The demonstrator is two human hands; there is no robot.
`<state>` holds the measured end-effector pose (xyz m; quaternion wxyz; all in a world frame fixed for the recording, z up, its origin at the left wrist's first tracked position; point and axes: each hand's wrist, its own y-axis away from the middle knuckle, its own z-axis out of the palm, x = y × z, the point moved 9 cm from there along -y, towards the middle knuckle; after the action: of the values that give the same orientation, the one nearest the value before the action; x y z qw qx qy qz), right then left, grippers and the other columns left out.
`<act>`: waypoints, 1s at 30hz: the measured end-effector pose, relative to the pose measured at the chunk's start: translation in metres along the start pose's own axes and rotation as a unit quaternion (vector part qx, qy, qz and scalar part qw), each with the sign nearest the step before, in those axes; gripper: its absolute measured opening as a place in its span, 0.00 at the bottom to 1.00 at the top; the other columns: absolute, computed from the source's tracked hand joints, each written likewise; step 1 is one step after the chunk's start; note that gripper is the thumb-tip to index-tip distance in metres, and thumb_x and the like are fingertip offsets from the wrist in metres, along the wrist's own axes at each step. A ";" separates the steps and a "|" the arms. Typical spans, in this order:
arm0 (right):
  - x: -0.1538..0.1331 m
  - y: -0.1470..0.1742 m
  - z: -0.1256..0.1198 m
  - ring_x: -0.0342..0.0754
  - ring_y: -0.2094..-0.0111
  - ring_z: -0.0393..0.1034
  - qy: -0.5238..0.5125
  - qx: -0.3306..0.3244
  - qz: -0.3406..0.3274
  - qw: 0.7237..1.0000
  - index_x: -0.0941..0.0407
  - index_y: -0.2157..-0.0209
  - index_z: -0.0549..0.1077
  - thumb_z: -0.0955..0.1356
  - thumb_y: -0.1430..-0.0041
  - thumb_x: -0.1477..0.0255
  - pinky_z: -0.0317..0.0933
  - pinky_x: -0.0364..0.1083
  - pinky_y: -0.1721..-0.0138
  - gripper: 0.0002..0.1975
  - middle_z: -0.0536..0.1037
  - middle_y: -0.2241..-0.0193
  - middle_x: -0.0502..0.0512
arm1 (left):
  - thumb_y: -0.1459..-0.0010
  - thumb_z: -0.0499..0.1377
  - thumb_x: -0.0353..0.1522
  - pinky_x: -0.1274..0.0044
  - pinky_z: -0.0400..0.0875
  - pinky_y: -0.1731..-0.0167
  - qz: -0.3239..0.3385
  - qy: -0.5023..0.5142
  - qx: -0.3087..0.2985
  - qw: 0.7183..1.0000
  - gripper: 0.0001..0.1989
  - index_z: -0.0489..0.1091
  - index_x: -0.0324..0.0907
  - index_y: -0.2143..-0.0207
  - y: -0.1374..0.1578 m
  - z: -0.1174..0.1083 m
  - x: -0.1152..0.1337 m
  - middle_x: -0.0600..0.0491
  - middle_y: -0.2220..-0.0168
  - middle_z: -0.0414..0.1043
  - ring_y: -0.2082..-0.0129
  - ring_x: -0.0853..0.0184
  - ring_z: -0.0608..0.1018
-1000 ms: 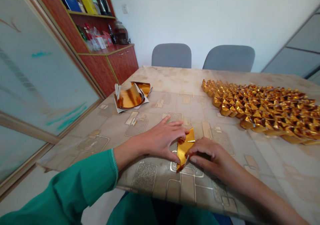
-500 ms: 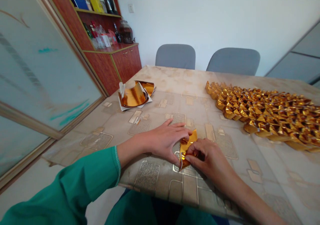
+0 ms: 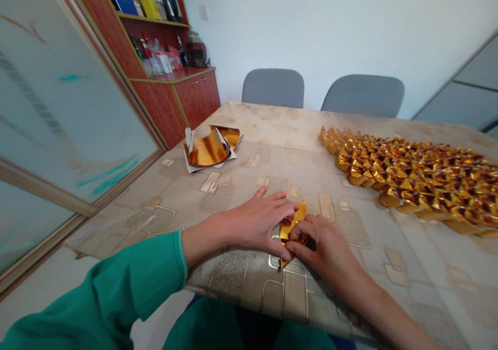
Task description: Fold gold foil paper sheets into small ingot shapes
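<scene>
A small folded piece of gold foil paper (image 3: 289, 227) lies on the table near its front edge, between my two hands. My left hand (image 3: 254, 223) holds it from the left, thumb at the near end and index finger at the far end, the other fingers stretched over the tablecloth. From the right, my right hand (image 3: 326, 243) pinches the paper's edge between thumb and curled fingers. Part of the paper is hidden under the fingers. At the back left sits a stack of flat gold foil sheets (image 3: 208, 150) with white backing.
Many folded gold foil pieces (image 3: 412, 176) stand packed in rows at the right of the table. Two grey chairs (image 3: 273, 86) are behind the table, against the wall. A red-brown cabinet (image 3: 198, 96) and a frosted sliding door (image 3: 78, 91) are to the left.
My left thumb has shifted slightly right onto the near end of the gold foil paper, which now looks more folded. My right hand has barely moved.
</scene>
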<state>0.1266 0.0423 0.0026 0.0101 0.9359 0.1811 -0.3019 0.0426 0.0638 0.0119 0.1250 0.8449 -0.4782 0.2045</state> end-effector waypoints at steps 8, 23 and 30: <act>-0.003 0.003 -0.003 0.49 0.68 0.67 0.029 0.025 -0.012 0.999 0.54 0.74 0.73 0.73 0.48 0.78 0.52 0.46 0.68 0.07 0.75 0.73 0.50 | 0.46 0.63 0.49 0.43 0.38 0.39 0.015 -0.002 0.016 1.000 0.31 0.62 0.44 0.45 0.002 -0.001 0.003 0.41 0.38 0.63 0.33 0.45 0.55; -0.002 0.006 -0.002 0.51 0.68 0.66 0.035 0.058 -0.003 0.998 0.54 0.73 0.71 0.73 0.49 0.77 0.51 0.47 0.66 0.07 0.73 0.73 0.49 | 0.47 0.63 0.50 0.44 0.39 0.38 0.011 -0.022 0.036 0.999 0.31 0.62 0.43 0.48 0.003 0.003 0.007 0.41 0.38 0.63 0.33 0.45 0.56; -0.010 0.025 -0.022 0.52 0.64 0.67 0.058 0.084 -0.070 0.992 0.53 0.65 0.73 0.71 0.40 0.71 0.55 0.49 0.62 0.03 0.76 0.66 0.53 | 0.49 0.63 0.53 0.45 0.40 0.39 -0.005 -0.035 0.032 0.999 0.29 0.64 0.42 0.55 0.001 0.002 0.005 0.39 0.41 0.66 0.34 0.43 0.58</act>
<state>0.1397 0.0187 0.0239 -0.0999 0.9343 0.2211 -0.2611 0.0446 0.0583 0.0126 0.0817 0.8573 -0.4715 0.1899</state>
